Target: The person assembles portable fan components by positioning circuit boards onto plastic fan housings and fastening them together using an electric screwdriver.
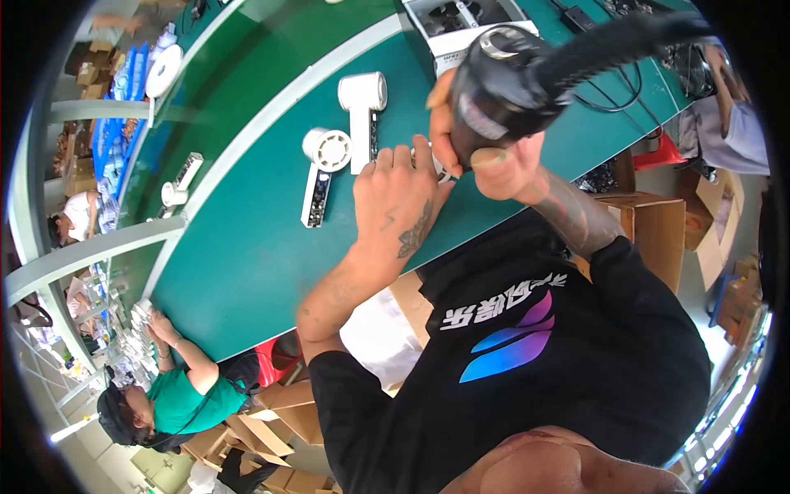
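The corded power tool [504, 103] is held in the right grip [514, 169], above the bench [247, 280]. A mostly hidden workpiece [444, 173] is held in the left grip [393, 198], just beside the right one. On the bench, one handheld fan [362, 92] is laid just beyond the left grip, and a second fan [317, 193] is laid to its left. Past the right grip, behind the tool, an open box [420, 37] is placed. Well left of both grips, across the metal rail [290, 86], a third fan [188, 174] is laid. A cardboard carton [662, 235] is set to the right, off the bench.
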Action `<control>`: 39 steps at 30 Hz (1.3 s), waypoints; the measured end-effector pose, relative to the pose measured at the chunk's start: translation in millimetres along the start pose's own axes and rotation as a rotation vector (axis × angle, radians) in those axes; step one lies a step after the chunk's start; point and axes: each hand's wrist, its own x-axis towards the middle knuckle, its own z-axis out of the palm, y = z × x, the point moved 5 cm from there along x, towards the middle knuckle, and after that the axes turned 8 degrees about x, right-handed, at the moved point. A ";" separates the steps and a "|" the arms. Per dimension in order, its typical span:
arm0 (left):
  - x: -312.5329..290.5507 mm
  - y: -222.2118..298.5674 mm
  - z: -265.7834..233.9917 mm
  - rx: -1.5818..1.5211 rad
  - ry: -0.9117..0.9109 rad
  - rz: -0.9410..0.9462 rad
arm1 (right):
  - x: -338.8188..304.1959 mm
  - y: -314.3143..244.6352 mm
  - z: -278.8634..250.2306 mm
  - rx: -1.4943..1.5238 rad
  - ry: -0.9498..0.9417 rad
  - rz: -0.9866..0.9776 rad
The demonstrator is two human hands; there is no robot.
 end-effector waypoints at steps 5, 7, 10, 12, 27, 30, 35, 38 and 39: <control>-8.2 -4.2 -36.7 0.018 -0.158 0.056 | -12.5 -33.0 -30.7 0.395 -0.008 0.003; -13.6 -17.4 -68.6 -0.039 -0.140 -0.029 | -22.5 -60.2 -65.0 0.548 0.119 -0.066; -19.5 -79.6 -90.9 -0.094 -0.006 -0.307 | -50.3 -46.0 -119.4 0.613 0.237 0.130; 10.8 -137.7 -84.8 -0.063 0.033 -0.360 | -74.3 -13.8 -140.4 0.698 0.422 0.313; 259.5 -175.3 17.3 0.101 0.093 0.274 | -104.8 21.1 -170.3 0.896 0.527 0.533; 295.6 -173.6 41.8 0.076 -0.042 0.330 | -102.2 23.6 -167.2 0.931 0.532 0.565; 319.2 -184.0 59.1 0.131 -0.282 0.257 | -96.9 25.5 -165.6 0.936 0.532 0.574; 316.4 -180.1 55.5 0.162 -0.218 0.255 | -93.7 23.7 -165.6 0.938 0.547 0.590; 317.3 -180.0 55.6 0.158 -0.228 0.254 | -92.4 23.7 -166.0 0.920 0.546 0.589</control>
